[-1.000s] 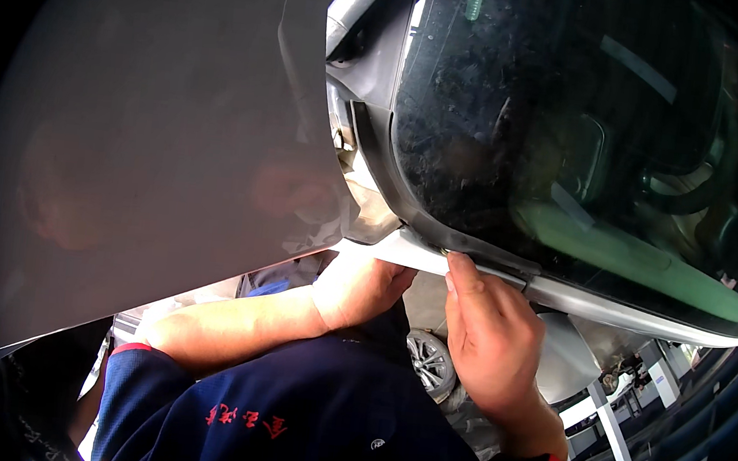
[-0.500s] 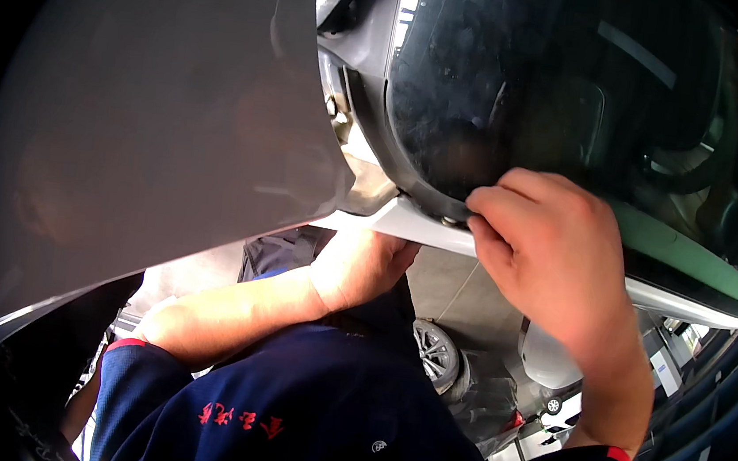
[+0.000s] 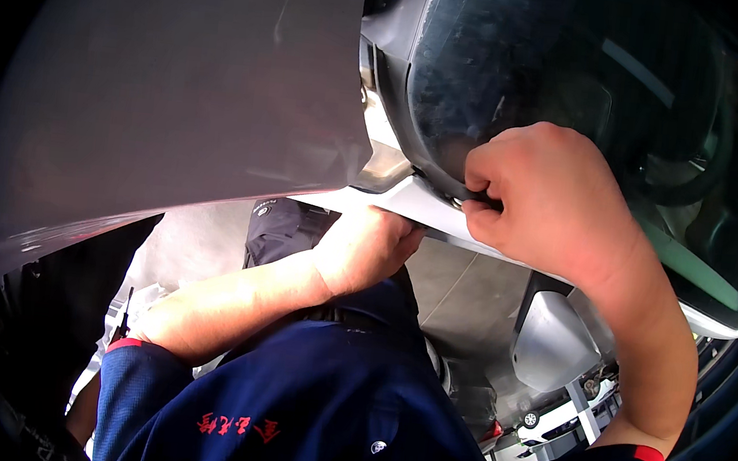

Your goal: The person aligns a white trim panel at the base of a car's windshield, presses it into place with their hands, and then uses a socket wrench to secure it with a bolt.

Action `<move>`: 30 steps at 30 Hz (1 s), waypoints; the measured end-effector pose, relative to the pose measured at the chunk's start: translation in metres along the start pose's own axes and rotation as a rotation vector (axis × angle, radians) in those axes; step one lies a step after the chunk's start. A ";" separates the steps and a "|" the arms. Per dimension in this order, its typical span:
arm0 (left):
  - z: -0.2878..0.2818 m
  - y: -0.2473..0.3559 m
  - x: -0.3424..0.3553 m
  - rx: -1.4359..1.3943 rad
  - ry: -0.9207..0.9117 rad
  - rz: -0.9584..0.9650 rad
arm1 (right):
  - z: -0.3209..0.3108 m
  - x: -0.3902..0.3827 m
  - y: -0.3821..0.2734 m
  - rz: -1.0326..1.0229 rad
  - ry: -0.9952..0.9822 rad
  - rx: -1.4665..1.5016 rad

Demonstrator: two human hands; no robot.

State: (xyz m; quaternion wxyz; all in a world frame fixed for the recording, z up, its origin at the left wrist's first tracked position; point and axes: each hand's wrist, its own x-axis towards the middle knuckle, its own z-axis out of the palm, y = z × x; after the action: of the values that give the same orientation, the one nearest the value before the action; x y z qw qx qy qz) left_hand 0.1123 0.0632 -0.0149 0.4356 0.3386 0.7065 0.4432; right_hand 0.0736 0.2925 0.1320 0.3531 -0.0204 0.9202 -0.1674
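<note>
Two bare hands work at the lower corner of the windscreen (image 3: 528,59), and the main change is in the right hand (image 3: 559,195): one second ago it came from below, with a fingertip at the black trim strip (image 3: 398,109), and now it is arched over the glass with its fingers curled inward. Its thumb and forefinger are nearly together, and the end of the strip seems to be pinched between them, though the knuckles hide part of this. For the work in hand, I judge that this gives a hold from above, better for lifting or bending the strip than for pressing. The strip itself follows the curved edge of the glass, beside the silver body panel (image 3: 429,206). The left hand (image 3: 363,248) has stayed near the lower edge of this panel; its fingertips are hidden, so I cannot tell what it grips. As for edges, the large grey panel (image 3: 179,79) ends in a corner just above the left hand and would limit moving toward the left. The right hand has more room upward over the glass. Below, the floor (image 3: 461,284) shows between the left hand and the side mirror (image 3: 558,342), which lies under the right forearm.
</note>
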 end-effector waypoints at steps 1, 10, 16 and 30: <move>0.000 -0.001 -0.001 -0.002 -0.015 -0.025 | -0.001 0.002 -0.002 -0.006 -0.003 -0.002; 0.005 -0.006 0.002 -0.004 0.079 0.070 | -0.007 0.007 -0.006 0.007 -0.074 -0.016; 0.010 -0.008 0.001 0.003 0.101 0.051 | -0.009 0.009 -0.007 -0.026 -0.070 -0.039; 0.014 -0.011 -0.001 0.020 0.135 0.070 | 0.000 0.014 -0.004 -0.092 -0.051 -0.040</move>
State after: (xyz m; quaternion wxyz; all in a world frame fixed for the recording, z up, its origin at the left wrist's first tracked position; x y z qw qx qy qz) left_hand 0.1248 0.0628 -0.0276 0.3677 0.3368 0.7264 0.4730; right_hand 0.0628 0.2863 0.1241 0.3679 -0.0741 0.9122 -0.1642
